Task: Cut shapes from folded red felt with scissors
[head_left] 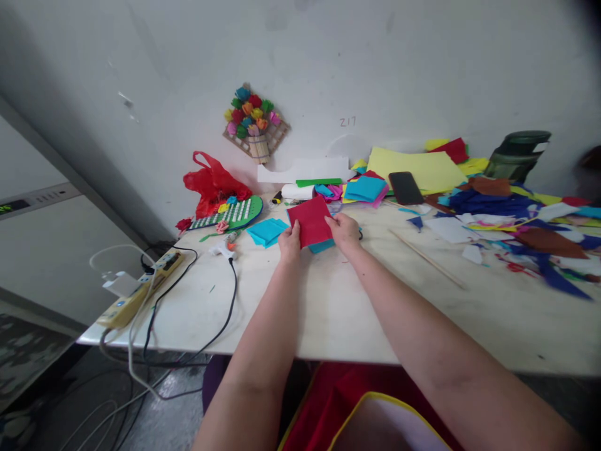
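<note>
Both my hands hold a red sheet of paper (310,220) just above the white table (328,307). My left hand (290,240) pinches its lower left edge. My right hand (345,229) grips its right edge, fingers closed. Under the red sheet lies a turquoise piece (322,246). A small stack of turquoise squares (265,231) lies just left of my left hand.
A black phone (405,187), yellow sheet (417,168) and many coloured paper scraps (511,219) cover the right side. A thin wooden stick (425,258) lies right of my hands. Left are a power strip (141,289) with cables, a red bag (213,183) and a paper-flower decoration (253,122) on the wall.
</note>
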Demonstrator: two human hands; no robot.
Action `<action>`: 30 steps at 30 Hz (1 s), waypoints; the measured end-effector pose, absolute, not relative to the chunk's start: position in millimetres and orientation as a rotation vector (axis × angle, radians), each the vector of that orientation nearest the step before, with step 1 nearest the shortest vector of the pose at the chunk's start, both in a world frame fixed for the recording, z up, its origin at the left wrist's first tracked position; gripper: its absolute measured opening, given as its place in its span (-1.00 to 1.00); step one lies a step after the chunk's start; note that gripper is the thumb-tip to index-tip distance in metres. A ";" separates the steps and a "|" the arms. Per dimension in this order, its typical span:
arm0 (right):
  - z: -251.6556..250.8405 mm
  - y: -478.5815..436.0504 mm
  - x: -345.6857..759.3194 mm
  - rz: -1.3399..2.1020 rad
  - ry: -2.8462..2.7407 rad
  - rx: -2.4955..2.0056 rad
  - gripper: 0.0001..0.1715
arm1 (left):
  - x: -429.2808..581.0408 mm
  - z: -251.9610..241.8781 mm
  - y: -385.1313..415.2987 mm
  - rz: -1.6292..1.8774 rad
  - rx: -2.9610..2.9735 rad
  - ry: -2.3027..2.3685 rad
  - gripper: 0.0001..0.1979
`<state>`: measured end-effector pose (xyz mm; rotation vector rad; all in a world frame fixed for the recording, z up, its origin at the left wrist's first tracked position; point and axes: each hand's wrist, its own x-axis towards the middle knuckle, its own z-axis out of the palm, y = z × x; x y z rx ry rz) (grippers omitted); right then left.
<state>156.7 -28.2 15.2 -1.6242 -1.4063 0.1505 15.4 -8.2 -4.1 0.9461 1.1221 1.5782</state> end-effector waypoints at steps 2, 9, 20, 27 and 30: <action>14.7 -27.4 158.1 0.157 -1.400 -1.617 -0.68 | 15.7 -4.3 -7.3 1.586 0.972 1.130 -0.64; 11.5 -24.8 160.6 0.217 -1.390 -1.588 -0.67 | 18.8 1.1 -11.5 1.744 0.859 1.020 -0.46; 12.0 -25.0 158.6 0.228 -1.401 -1.620 -0.68 | 17.6 7.2 -18.2 1.841 1.066 1.105 -0.60; 8.6 -23.1 158.5 0.219 -1.397 -1.611 -0.68 | 17.0 4.1 -12.5 1.835 0.976 1.101 -0.70; 7.1 -21.7 158.5 0.218 -1.403 -1.614 -0.66 | 16.5 2.6 -10.7 1.820 0.972 1.092 -0.72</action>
